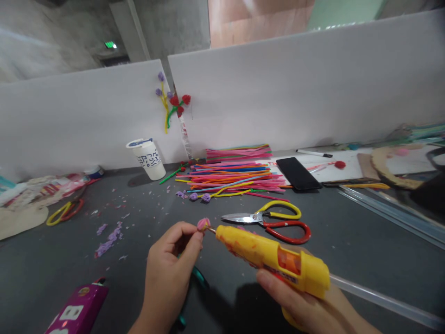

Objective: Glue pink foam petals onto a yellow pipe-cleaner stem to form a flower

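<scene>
Between thumb and forefinger, my left hand (170, 264) pinches a small pink flower head (203, 225). My right hand (295, 297) grips a yellow hot glue gun (264, 248), its metal tip against or very close to the flower's side. A clear glue stick (382, 297) sticks out of the gun's back end. Just beyond the gun lie scissors (267, 220) with one yellow and one red handle, blades pointing left. Under my left hand a dark green tool or handle (200, 277) is partly hidden; its kind I cannot make out.
Behind lies a pile of coloured pipe cleaners (236, 178), with a black phone (298, 174) to its right. A white cup (148, 159) stands at the back left. Purple scraps (110, 241), a second pair of scissors (66, 212) and a purple power strip (79, 308) are on the left.
</scene>
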